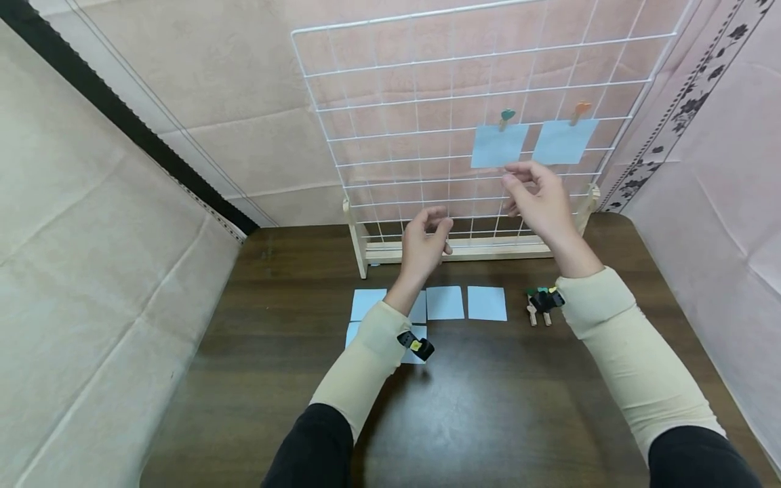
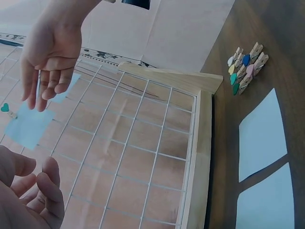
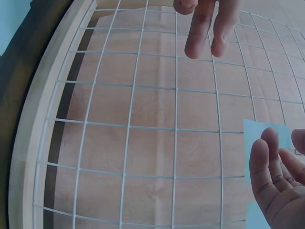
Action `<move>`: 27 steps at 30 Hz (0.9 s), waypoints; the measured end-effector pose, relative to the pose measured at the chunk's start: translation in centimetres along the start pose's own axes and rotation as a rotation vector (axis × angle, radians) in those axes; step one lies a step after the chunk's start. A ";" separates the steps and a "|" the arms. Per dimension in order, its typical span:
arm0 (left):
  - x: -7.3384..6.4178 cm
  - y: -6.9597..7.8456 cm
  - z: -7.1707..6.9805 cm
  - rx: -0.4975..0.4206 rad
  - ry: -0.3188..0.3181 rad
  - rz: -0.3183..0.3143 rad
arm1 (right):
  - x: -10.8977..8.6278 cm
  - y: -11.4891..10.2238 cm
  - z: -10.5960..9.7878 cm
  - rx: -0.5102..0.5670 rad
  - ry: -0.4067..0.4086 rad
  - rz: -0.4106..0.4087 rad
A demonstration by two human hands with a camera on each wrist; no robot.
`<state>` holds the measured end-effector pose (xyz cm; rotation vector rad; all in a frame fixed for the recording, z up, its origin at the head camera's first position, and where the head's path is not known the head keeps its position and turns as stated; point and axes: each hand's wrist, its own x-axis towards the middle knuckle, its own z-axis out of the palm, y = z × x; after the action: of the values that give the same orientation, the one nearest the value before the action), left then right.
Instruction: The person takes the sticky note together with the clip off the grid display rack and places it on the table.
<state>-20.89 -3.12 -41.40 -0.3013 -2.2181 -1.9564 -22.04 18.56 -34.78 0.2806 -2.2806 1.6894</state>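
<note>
My right hand (image 1: pixel 537 200) is raised before the white wire grid (image 1: pixel 390 159), just under a light-blue paper square (image 1: pixel 491 150) pinned by a clothespin with a green heart (image 1: pixel 507 115). Its fingers are loosely bent and nothing shows between them. To its right hangs a second blue square (image 1: pixel 567 144) under a clothespin with an orange heart (image 1: pixel 582 108). Lower and to the left, my left hand (image 1: pixel 425 240) hovers in front of the grid's bottom part. Its fingers (image 2: pixel 50 191) are relaxed and bare in the left wrist view.
Several blue paper squares (image 1: pixel 445 303) lie in rows on the dark wooden table (image 1: pixel 274 379), partly hidden by my left forearm. A cluster of clothespins (image 2: pixel 245 71) with coloured hearts lies to their right. A pale wooden stand (image 1: pixel 360 244) holds the grid upright; cloth-covered walls surround the table.
</note>
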 end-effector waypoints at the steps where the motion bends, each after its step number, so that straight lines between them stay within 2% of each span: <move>1: 0.1 0.1 0.1 0.000 -0.001 0.002 | 0.1 -0.1 0.0 -0.001 0.000 -0.003; 9: 1.2 1.5 0.9 0.006 0.005 0.024 | 1.1 -1.4 -0.3 -0.009 0.008 0.004; 18: 3.3 2.9 1.5 0.021 -0.055 0.074 | 2.8 -2.8 -0.8 0.053 0.071 -0.014; 22: 4.1 3.3 1.7 0.022 -0.044 0.096 | 3.1 -3.0 -0.9 0.037 0.081 -0.009; 27: 4.5 3.7 2.2 0.050 -0.066 0.112 | 3.7 -3.2 -1.1 0.003 0.083 -0.011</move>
<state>-24.29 -0.30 -36.96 -0.4783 -2.2338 -1.8564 -24.32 18.69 -30.37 0.2197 -2.2127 1.6678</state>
